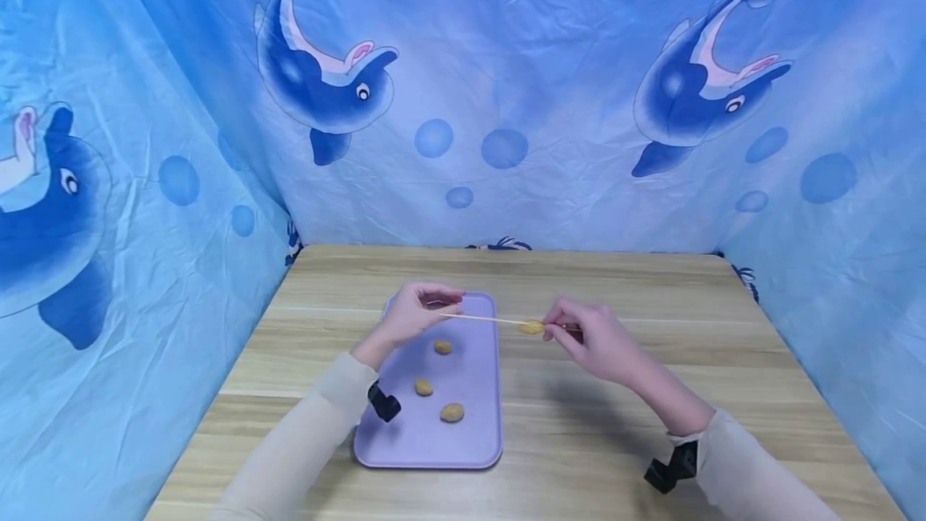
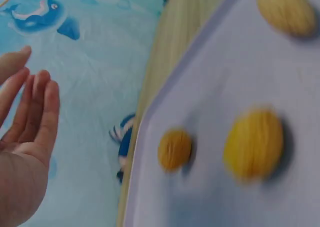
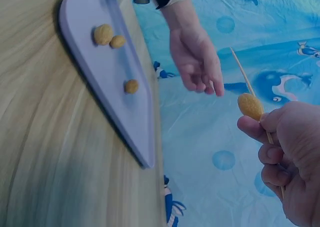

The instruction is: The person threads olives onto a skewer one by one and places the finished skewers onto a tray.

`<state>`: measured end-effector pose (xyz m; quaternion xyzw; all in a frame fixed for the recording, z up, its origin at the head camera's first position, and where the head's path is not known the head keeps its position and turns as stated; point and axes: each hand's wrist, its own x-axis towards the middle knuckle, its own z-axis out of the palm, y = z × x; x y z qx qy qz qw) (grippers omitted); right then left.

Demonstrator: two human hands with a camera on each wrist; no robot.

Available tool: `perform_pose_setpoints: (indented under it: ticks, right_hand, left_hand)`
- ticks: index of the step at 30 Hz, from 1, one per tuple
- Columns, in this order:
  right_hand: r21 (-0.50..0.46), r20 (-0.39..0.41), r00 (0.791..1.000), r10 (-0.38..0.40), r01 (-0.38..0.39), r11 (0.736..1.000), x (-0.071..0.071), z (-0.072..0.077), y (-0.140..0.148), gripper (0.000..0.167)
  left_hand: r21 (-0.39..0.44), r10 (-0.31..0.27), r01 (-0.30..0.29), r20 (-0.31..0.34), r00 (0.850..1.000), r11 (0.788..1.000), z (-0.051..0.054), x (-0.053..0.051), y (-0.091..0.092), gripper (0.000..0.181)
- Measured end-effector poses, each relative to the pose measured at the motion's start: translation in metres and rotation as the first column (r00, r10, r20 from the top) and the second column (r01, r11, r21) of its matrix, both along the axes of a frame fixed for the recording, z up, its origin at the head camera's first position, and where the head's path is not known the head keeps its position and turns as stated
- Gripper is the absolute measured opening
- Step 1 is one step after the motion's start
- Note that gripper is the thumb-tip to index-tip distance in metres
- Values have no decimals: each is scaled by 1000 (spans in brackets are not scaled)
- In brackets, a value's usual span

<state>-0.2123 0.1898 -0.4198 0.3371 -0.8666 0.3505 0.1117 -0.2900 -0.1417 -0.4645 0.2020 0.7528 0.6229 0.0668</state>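
Skewer [image 3: 243,72] with brown lump [image 3: 250,106] in pinched right grip [image 1: 592,342], left grip [image 1: 412,313] relaxed.

Lilac tray [image 1: 479,376], yellow-brown balls [image 1: 452,412], pale yellow stick [image 1: 492,318]; streaky wood-toned worktop [image 1: 651,288]; blue cloth [image 1: 571,211] printed with dolphins [image 1: 297,79].
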Motion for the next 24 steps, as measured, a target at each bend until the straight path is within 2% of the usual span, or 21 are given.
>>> perform_pose_setpoints:
  ticks: [3,8,11,15,17,19,21,24]
  right_hand:
    - [13,-8,1000,-7,7,1000,0,-3,5,10]
    - [21,-36,999,-4,5,1000,0,-9,10,13]
    - [17,-55,998,2,-1,1000,0,-11,13,14]
    - [11,-56,998,-6,6,1000,1,-14,16,15]
    - [10,-50,999,-10,11,1000,1,-15,18,16]
    - [8,-52,999,-10,10,1000,1,-17,19,14]
    - [5,-57,998,-7,7,1000,1,-18,20,13]
    - [2,-58,998,-4,4,1000,1,-20,21,11]
  left_hand:
    - [-126,-14,8,-49,999,992,-1,-2,-12,28]
    - [-302,-22,-28,-159,987,953,-14,1,-22,20]
    - [-400,-52,-45,-229,972,916,-24,4,-26,22]
    - [-546,-148,-40,-297,943,837,-32,7,-29,28]
    - [-593,-187,-40,-316,930,804,-34,7,-30,26]
    - [-623,-214,-47,-336,917,781,-37,7,-30,22]
    - [-633,-224,-57,-356,907,772,-40,6,-30,19]
    - [-625,-210,-67,-359,909,778,-42,6,-29,19]
